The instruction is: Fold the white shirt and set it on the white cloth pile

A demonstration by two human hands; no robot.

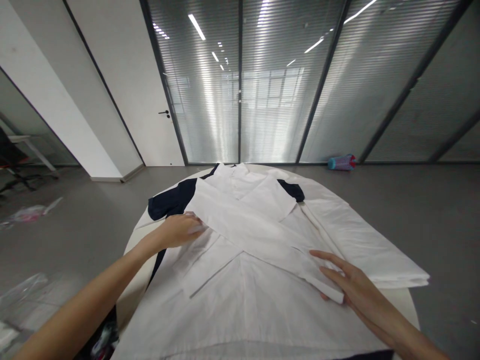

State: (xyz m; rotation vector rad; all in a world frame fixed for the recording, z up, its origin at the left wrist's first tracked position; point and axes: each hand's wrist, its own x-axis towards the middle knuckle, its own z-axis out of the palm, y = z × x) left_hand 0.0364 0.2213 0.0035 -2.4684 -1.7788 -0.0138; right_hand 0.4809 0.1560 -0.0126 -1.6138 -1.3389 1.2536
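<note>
White cotton shirt (240, 300), limp and light (easiest taken by its folded edges), covers a round table (407, 307); left hand (180, 231) lies open at ten o'clock, right hand (356, 285) open at four, neither gripping.

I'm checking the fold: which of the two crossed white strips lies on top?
The white strip running down to the right hand; it crosses unbroken over the other strip.

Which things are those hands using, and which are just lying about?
In use: left hand, right hand, white shirt with navy panels, round white table.
Lying about: plastic bag on the floor, blue and red container by the glass wall.
</note>
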